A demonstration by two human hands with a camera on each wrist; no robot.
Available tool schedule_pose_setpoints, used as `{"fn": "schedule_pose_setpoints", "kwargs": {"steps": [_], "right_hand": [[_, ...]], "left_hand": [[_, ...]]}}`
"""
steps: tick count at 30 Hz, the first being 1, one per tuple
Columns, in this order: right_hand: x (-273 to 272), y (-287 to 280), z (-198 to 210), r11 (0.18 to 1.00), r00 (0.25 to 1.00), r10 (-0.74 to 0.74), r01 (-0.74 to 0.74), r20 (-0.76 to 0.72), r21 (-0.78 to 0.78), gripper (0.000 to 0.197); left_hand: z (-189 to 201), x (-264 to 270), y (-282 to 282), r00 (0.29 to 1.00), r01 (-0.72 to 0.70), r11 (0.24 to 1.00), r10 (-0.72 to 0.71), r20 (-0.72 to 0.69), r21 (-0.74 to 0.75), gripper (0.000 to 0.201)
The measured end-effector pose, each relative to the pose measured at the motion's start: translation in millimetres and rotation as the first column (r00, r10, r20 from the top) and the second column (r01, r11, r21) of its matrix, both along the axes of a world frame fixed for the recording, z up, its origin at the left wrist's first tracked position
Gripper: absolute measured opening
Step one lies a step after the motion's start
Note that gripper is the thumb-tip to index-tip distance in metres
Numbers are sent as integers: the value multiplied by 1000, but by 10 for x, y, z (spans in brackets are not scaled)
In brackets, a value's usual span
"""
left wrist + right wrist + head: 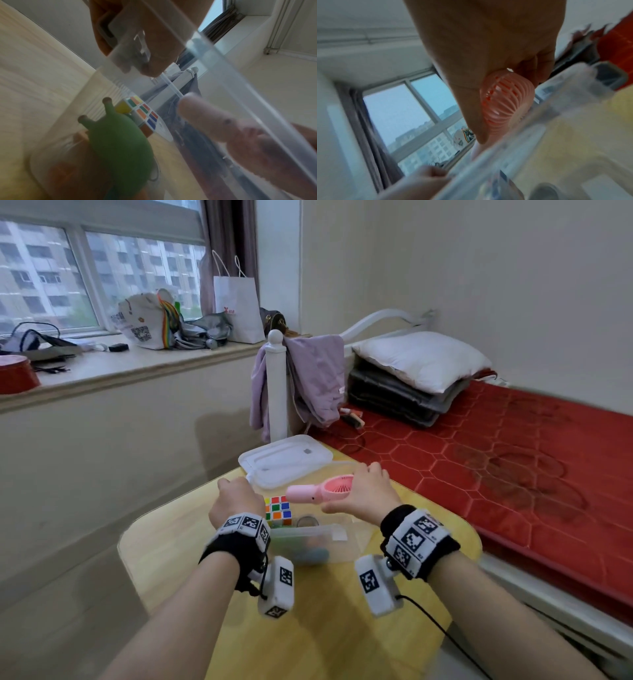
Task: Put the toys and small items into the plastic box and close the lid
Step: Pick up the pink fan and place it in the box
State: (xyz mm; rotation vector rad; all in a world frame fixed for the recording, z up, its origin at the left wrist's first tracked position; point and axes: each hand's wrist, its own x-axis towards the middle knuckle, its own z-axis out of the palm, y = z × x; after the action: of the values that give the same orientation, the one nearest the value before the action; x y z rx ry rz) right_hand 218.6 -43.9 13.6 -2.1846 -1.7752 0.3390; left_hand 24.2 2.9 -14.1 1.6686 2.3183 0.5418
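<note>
Holding the pink handheld fan (320, 490) by its round grille head, the right hand (368, 494) has its fingers curled over the top of the grille and the thumb along the near side; in the right wrist view the thumb lies against the ribbed pink cage (505, 102). The fan's handle sticks out to the left of that grip, level, above the open clear plastic box (346, 546) and clear of its rim. The left hand (236, 501) sits at the box's left end, fingers curled down over the wall; the left wrist view shows them wrapped over the box's rim by its latch (120, 27), so this hand grips the box.

Below and left of the fan's handle, a Rubik's cube (278, 510) sits against the far left side of the box; whether it is inside or just outside cannot be told. A green toy with two stalks (118, 146) lies inside, near the left hand, and a round grey item (307, 522) rests beneath the fan. The box's right half, under the right wrist, shows bare floor.

Beyond both hands the lid (286, 462) lies flat at the far edge of the yellow table (178, 542), overhanging slightly. The table's right edge runs close beside the red bed (513, 460).
</note>
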Motion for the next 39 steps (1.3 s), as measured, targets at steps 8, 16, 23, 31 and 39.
{"fn": "schedule_pose_setpoints", "kwargs": {"steps": [8,16,23,31,39], "right_hand": [[-311,124,-155,991,959,-52,84,279,-105,91],[-482,121,33,891,967,197,-107,161,-442,51],[-509,37,81,795,856,443,-240,265,-556,33],[-362,288,99,935,963,186,-113,195,-335,51],[127,650,285,998,917,12,-34,-398,-48,18]], "left_hand": [[2,-7,26,1000,11,1000,-11,14,-21,25],[-26,-20,35,999,14,1000,-14,38,-12,23],[-45,-27,46,999,31,999,-31,23,-8,24],[-40,-66,114,996,44,999,-43,77,-17,20],[-19,-541,429,512,82,989,-146,846,121,28]]}}
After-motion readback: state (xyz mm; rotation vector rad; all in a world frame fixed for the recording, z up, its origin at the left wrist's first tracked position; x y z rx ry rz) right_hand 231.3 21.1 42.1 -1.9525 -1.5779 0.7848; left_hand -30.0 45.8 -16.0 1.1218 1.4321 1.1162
